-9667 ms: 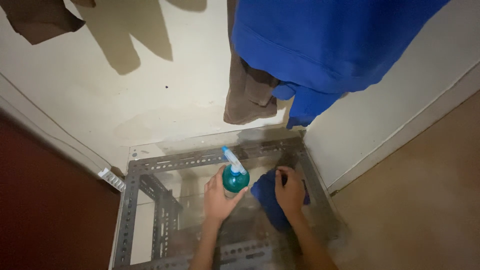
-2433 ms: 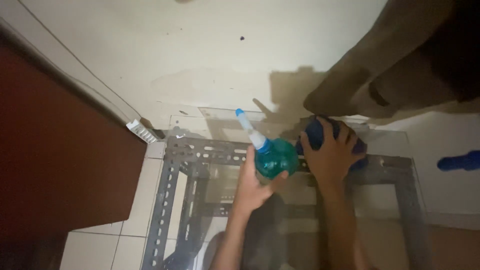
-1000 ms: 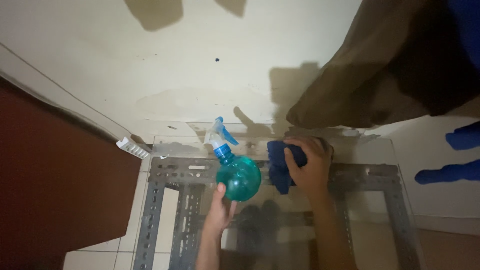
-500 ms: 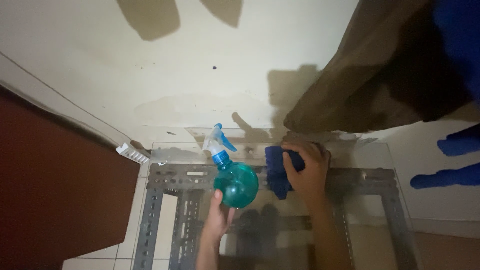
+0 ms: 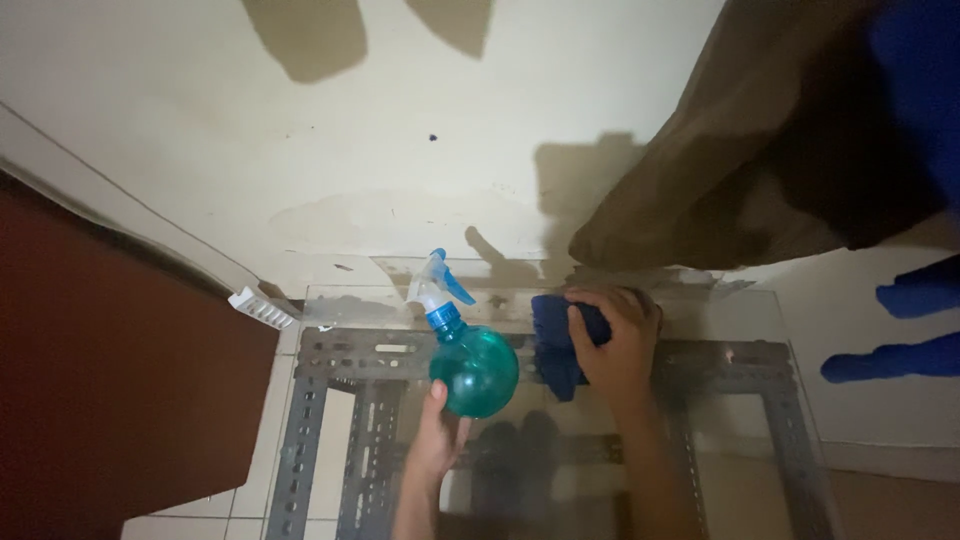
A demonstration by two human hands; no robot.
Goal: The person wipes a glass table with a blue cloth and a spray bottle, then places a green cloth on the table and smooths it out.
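My left hand grips a round teal spray bottle from below; its white and blue trigger head points toward the wall. My right hand presses a dark blue cloth onto the glass top of a low table, near its far edge. The bottle and the cloth are side by side, almost touching. A grey perforated metal frame shows under the glass.
A cream wall stands just behind the table. A brown garment hangs at upper right, with blue fabric beside it. A dark red-brown panel fills the left. A small white plastic piece lies at the table's far left corner.
Since 2.4 s ago the bottle has turned upright and my left hand has shifted to its base. My right hand with the cloth slid slightly left along the far edge. Little movement in the last half second.
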